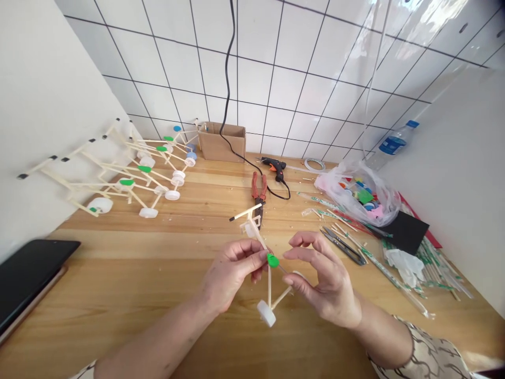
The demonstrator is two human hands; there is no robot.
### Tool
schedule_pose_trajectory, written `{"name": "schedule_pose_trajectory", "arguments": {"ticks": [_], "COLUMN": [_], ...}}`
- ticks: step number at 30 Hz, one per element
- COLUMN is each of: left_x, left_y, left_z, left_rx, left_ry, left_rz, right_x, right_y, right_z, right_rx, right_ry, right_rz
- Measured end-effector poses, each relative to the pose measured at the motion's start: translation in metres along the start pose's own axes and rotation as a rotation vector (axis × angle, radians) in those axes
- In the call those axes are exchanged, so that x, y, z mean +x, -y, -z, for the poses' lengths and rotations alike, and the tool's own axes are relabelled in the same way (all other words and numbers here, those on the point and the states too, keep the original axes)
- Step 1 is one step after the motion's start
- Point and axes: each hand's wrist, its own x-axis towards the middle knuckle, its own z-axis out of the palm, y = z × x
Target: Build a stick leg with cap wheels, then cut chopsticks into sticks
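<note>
A small model tricycle (270,287) made of pale wooden sticks is held over the wooden table. It has a green seat piece (272,260), a white bottle-cap wheel (266,313) nearest me, and a black-tipped handlebar stick (245,211) at its far end. My left hand (242,268) pinches the frame beside the green seat, thumb on top. To the right of the seat, my right hand (323,281) has its fingers apart and curved. Its thumb is close to the rear sticks; whether it touches them I cannot tell.
Several similar stick tricycles (145,169) stand at the left. Red-handled pliers (258,189), a glue gun (274,166) and a cardboard box (223,142) lie toward the wall. Small scissors (343,245), wrapped sticks (394,284) and a bag of bottle caps (361,192) are at the right.
</note>
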Motion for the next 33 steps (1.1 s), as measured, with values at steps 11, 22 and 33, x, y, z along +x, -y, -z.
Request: {"name": "schedule_pose_trajectory", "arguments": {"ticks": [11,22,33], "left_x": [-0.005,-0.005,0.002], "left_y": [0.002,0.001,-0.021], "left_z": [-0.004,-0.005,0.015], "left_rx": [0.025,0.033,-0.114], "left_ry": [0.073,0.052,-0.169], "left_rz": [0.066,0.058,-0.17], "right_x": [0.001,0.003,0.001], "right_y": [0.002,0.002,-0.013], "right_z": [-0.005,-0.005,-0.009], "right_rx": [0.04,0.049,0.579], "right_ry": [-0.026,-0.009,-0.403], "right_rz": [-0.047,-0.069,-0.602]}}
